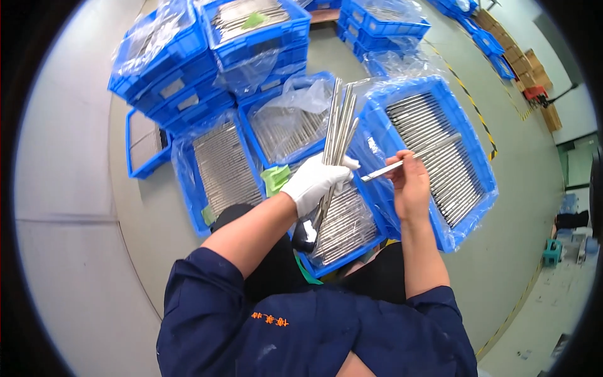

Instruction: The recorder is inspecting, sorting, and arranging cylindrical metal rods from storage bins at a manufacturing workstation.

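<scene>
Work looks part-way: a bundle of rods [339, 129] is held on a tilt in the white-gloved left hand [319, 181], fingers closed round it; one loose rod [382, 170] is pinched between thumb and fingers of the bare right hand [411, 188]. Loose rod is held slantwise, near end just beside the left hand, far end over the right crate [474, 147]; whether its rods are touched cannot be told. Right crate looks mostly filled, rods laid side by side, film [374, 147] along its edge. Whether rods are being taken out or put in cannot be told, so no firm done/left count; at least the bundle and loose rod are not yet laid down. Middle crate [353, 260] is part hidden by left hand and bundle, rods seen inside. Left crate [191, 204] is lined with rods, back crate [252, 135] likewise, part covered by film. More crates are stacked behind [198, 69]
</scene>
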{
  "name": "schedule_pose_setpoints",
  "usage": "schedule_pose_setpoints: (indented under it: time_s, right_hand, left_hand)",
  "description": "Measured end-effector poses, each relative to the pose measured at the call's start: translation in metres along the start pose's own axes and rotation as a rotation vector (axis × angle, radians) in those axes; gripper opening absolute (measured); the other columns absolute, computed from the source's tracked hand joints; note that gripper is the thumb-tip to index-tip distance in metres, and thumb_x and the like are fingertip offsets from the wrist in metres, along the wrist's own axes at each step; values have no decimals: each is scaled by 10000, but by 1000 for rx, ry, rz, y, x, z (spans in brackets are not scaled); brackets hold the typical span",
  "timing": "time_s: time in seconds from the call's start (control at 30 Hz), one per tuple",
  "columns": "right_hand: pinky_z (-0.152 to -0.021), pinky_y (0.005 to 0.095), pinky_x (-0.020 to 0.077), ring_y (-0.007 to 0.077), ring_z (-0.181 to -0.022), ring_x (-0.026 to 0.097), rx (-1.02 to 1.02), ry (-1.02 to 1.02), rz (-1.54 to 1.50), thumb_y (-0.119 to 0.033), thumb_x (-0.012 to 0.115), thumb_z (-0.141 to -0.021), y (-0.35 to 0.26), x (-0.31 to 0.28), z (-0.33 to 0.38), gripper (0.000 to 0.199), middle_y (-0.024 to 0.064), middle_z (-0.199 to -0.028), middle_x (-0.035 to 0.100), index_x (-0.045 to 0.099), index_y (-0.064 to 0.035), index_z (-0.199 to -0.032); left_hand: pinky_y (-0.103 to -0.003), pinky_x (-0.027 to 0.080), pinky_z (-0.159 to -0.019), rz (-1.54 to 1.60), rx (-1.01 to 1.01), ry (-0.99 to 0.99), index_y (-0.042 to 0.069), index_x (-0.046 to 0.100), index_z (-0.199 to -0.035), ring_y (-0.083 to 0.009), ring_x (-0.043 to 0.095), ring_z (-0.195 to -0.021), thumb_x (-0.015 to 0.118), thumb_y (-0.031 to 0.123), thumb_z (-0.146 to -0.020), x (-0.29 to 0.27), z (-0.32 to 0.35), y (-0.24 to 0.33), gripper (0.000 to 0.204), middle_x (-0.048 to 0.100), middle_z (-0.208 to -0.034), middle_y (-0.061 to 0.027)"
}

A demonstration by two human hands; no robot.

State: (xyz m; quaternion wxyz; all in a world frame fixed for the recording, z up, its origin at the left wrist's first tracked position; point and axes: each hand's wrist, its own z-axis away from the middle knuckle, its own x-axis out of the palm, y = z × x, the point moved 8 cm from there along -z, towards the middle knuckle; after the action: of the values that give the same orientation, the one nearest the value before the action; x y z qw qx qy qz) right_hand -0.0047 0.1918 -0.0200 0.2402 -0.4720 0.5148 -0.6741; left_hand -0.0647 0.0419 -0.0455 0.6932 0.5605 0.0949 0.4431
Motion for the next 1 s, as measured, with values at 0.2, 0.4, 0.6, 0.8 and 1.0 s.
schedule_pose_setpoints:
  time_s: [0.2,0.4,0.6,0.8,1.0]
  right_hand:
    - [-529,284,406,181,-554,496,681,-292,-307,-267,380,-879,61,37,38,274,68,-618,534,497,-19,-871]
    - [-642,325,462,214,-690,579,848,-369,-374,-229,395,-874,82,49,64,246,120,-767,605,511,-14,-911]
    - [-731,348,469,245,-797,589,1035,-572,-253,-159,448,-850,88,85,115,179,150,-865,597,500,-17,-947]
    - [-706,274,463,172,-748,588,807,-827,197,-17,449,-807,55,87,100,164,123,-792,597,497,-4,-963]
    - [-528,194,372,70,-566,442,202,-110,261,-96,431,-856,11,9,4,174,10,-621,477,512,-17,-988]
  left_hand:
    - [-233,418,-625,-283,228,-66,38,582,-920,-106,510,-673,528,181,-741,8,0,15,235,577,-811,-59]
    - [-245,433,-665,-206,51,-90,33,568,-942,-128,538,-715,570,119,-704,7,5,5,254,588,-827,-73]
    - [-265,441,-683,-282,319,155,63,612,-821,-143,559,-723,618,96,-636,-25,-3,28,188,597,-757,-62]
    - [-246,433,-501,207,169,96,13,532,-897,-149,525,-578,539,-40,-659,-37,-4,27,244,541,-706,-88]
    - [-225,413,-522,-241,88,-185,45,558,-979,-91,489,-556,540,158,-758,3,5,15,249,534,-684,-38]
